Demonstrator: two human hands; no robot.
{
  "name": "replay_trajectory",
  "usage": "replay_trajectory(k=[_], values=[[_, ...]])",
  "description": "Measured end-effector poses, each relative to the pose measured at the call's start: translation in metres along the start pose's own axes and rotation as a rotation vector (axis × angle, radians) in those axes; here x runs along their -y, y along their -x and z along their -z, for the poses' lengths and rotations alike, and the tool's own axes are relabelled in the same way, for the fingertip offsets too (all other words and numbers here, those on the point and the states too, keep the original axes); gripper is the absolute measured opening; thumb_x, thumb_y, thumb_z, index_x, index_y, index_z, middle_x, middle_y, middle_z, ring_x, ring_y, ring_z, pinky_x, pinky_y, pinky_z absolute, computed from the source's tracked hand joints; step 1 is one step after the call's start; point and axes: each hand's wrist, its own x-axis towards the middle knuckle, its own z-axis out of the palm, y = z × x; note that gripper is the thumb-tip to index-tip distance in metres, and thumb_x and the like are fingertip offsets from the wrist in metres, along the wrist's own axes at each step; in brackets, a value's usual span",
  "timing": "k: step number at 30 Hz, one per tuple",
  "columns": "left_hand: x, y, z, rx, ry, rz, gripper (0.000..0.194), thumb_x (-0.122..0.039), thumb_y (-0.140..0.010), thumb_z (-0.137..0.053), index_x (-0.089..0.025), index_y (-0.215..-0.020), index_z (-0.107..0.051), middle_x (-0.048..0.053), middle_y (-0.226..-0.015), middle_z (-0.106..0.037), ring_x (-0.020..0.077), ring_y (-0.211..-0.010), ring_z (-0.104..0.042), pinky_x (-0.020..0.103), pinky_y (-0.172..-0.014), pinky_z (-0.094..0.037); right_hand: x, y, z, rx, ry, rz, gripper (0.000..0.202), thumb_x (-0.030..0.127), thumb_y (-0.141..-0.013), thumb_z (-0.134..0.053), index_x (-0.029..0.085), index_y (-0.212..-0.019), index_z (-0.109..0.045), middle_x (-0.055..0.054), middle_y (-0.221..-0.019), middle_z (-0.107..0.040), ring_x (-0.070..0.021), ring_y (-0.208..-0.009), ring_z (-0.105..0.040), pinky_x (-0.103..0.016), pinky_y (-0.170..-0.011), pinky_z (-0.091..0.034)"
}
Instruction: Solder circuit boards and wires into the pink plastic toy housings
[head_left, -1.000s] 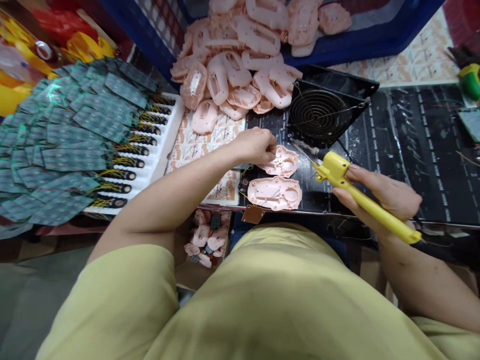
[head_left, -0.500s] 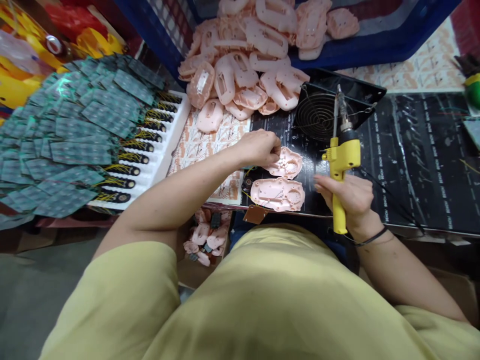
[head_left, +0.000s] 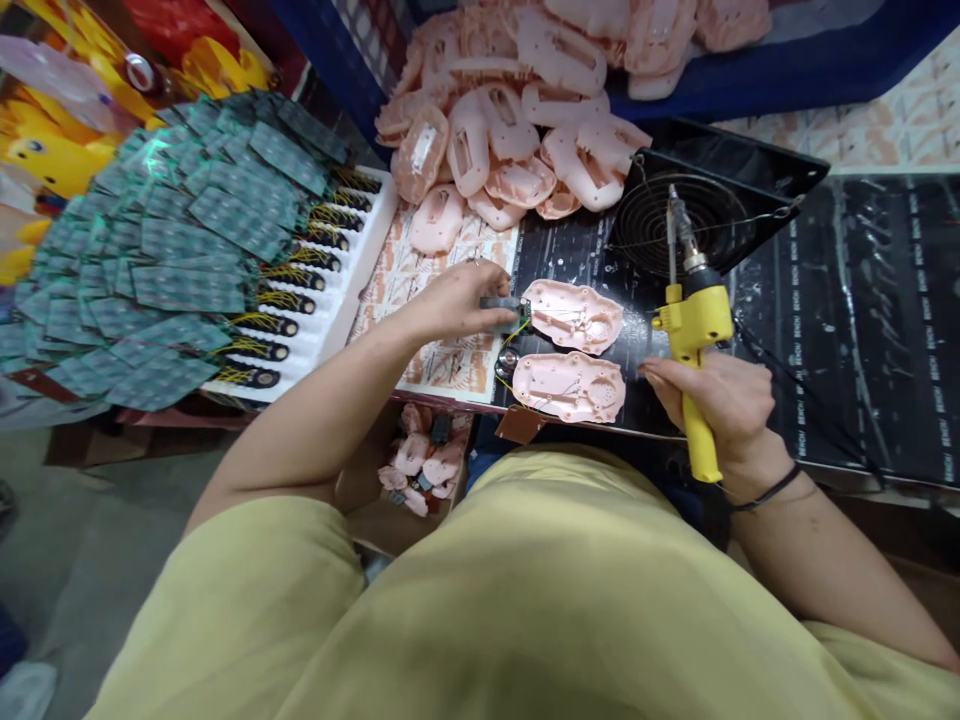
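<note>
Two pink shells (head_left: pixel 551 374) lie between left hand (head_left: pixel 465 298), pinching a circuit board (head_left: pixel 512 304), and right hand (head_left: pixel 733 398), gripping a soldering gun (head_left: pixel 702 322).

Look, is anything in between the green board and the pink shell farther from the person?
Nothing I can see. The left hand holds the green board right beside the farther pink shell.

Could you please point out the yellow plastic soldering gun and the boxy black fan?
Yellow plastic soldering gun (head_left: pixel 703 322): head view, on its body.
Boxy black fan (head_left: pixel 649 222): head view, on its round grille.
</note>
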Motion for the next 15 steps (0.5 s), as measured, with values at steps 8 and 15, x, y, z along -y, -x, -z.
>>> replay_trajectory(k=[8, 15], values=[[-0.077, 0.067, -0.024, -0.122, -0.328, -0.178, 0.037, -0.042, -0.1, -0.045, -0.017, -0.116, -0.069, 0.014, -0.099, -0.075, 0.0272, -0.091, -0.071, 0.041, -0.08, -0.054, 0.001, 0.001, 0.0, -0.013, 0.026, -0.021, 0.016, 0.014, -0.086, -0.071, 0.022, -0.099, -0.069, 0.006, -0.059, -0.061, -0.0078, -0.048, -0.052, -0.022, -0.053, -0.044], [-0.071, 0.091, -0.077, -0.176, -0.3, -0.339, 0.049, -0.031, -0.091, -0.067, -0.02, -0.138, -0.057, 0.02, -0.154, -0.045, 0.0391, -0.146, -0.04, 0.058, -0.108, -0.047, 0.0, 0.003, -0.001, 0.035, 0.086, -0.031, 0.006, 0.02, -0.091, -0.067, 0.022, -0.093, -0.072, 0.004, -0.057, -0.062, -0.0077, -0.047, -0.052, -0.02, -0.052, -0.045]])
